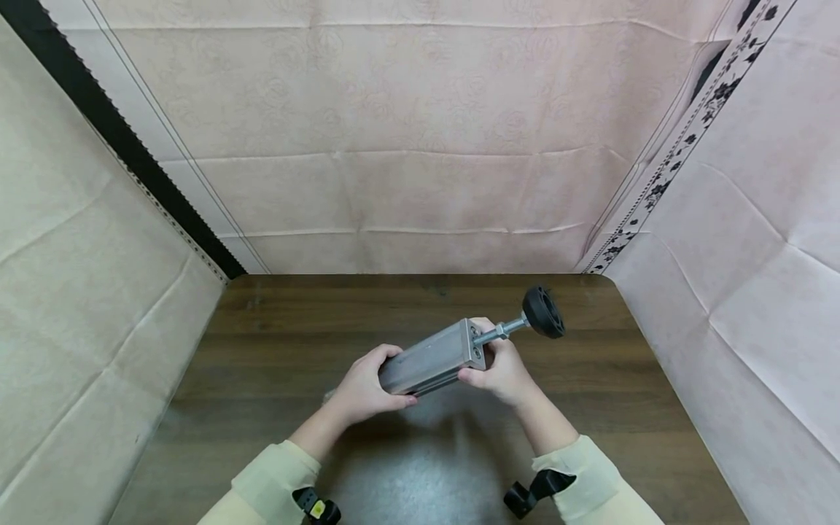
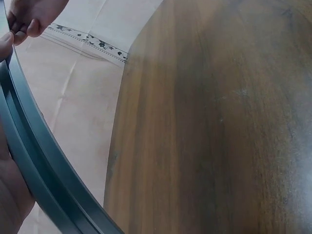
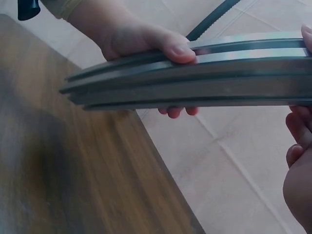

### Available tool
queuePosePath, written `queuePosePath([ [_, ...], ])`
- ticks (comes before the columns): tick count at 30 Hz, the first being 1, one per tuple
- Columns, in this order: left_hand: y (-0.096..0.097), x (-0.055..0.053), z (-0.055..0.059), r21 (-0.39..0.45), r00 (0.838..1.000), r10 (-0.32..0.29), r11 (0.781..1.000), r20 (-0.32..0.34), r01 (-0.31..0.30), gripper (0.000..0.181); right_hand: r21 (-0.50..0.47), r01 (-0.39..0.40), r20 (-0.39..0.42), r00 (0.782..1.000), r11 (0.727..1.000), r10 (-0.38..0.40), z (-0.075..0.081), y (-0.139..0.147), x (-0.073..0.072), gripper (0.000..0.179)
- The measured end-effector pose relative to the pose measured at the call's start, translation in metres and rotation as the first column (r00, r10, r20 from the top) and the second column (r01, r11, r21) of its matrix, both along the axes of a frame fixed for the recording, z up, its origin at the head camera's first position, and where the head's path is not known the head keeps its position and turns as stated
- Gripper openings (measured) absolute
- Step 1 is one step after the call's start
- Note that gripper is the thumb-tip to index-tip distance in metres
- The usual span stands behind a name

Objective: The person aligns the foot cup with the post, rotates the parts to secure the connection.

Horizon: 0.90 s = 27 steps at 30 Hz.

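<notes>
Both hands hold a silver-grey pneumatic cylinder (image 1: 426, 357) above the table, tilted so its rod end points up to the right. At the lower left end, my left hand (image 1: 367, 390) grips the body with thumb and fingers on opposite sides. My right hand (image 1: 502, 375) holds the other end near the end plate, its fingers partly hidden behind the body. From that plate sticks a threaded metal rod (image 1: 515, 326) with a nut, tipped by a round black knob (image 1: 543, 312). Long grooves run along the cylinder (image 3: 219, 85) in the right wrist view.
A brown wood-grain table (image 1: 262, 408) lies below, its far edge meeting a pale cloth wall (image 1: 407, 189). Cloth walls also stand at left (image 1: 85, 306) and right (image 1: 741, 255). Black straps with camera mounts (image 1: 316, 505) sit at both sleeves.
</notes>
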State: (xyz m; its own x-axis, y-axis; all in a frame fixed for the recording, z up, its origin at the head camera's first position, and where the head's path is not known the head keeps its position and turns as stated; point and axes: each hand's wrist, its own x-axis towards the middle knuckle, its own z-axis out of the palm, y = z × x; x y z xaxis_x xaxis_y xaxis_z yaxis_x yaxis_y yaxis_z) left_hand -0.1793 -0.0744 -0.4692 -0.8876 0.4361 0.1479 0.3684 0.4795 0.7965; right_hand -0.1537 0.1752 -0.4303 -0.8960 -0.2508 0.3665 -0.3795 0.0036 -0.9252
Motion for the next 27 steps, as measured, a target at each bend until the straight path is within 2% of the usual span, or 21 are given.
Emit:
queuePosePath([
  [5, -0.002, 0.000, -0.001, -0.016, 1.000, -0.004, 1.000, -0.017, 0.003, 0.067, 0.067, -0.011, -0.009, 1.000, 0.998, 0.011, -0.002, 0.005, 0.000, 0.064],
  [8, -0.003, 0.000, -0.003, -0.034, 1.000, 0.002, 0.999, -0.032, -0.003, 0.066, 0.098, -0.026, 0.013, 1.000, 0.995, 0.025, -0.004, 0.007, -0.001, 0.065],
  [18, -0.009, -0.002, -0.015, -0.098, 0.998, -0.014, 0.995, -0.056, 0.008, 0.066, 0.169, -0.070, 0.059, 0.996, 0.983, 0.061, -0.019, 0.014, -0.002, 0.063],
  [27, -0.013, -0.001, -0.025, -0.151, 0.994, -0.003, 0.988, -0.107, -0.013, 0.066, 0.177, -0.122, 0.194, 0.977, 0.977, 0.087, -0.036, 0.019, 0.001, 0.066],
])
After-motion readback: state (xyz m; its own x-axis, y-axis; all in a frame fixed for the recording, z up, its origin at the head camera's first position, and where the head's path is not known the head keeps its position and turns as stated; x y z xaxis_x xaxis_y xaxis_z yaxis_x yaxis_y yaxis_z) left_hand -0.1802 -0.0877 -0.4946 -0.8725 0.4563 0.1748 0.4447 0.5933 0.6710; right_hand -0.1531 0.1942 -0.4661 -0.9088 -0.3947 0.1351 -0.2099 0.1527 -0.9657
